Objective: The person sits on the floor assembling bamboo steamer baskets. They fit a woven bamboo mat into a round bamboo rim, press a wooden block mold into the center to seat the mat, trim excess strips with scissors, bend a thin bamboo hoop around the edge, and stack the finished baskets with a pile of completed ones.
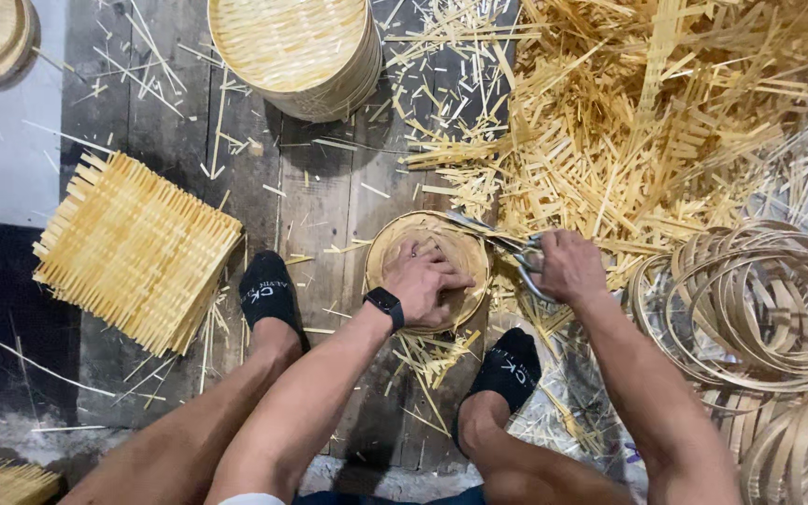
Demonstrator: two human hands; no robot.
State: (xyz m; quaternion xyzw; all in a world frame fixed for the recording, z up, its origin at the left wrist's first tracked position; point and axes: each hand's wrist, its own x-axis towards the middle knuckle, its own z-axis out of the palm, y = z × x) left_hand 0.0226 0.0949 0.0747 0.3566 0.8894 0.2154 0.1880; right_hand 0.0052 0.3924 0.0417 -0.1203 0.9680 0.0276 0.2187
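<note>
Pressing down on a small round woven bamboo tray [427, 271], the fingers [441, 279] of the left hand [421, 282] are lying spread and curled over its middle, holding it flat against the wooden floor [329, 201]. A black watch [384, 304] is sitting on this wrist. The right hand [568, 266] is gripping a pair of scissors [507, 251], its fingers closed through the handles, and the blades are reaching over the upper right rim of the tray. The tray is lying between the person's two feet in black socks [268, 292]. Just beside the right hand, thin bamboo hoops [759, 309] are lying in a loose heap, and behind them a big pile of bamboo strip offcuts [647, 122] is covering the floor. Further left, a stack of square woven mats [133, 251] is resting, and a stack of finished round trays [296, 51] is standing well apart at the top.
</note>
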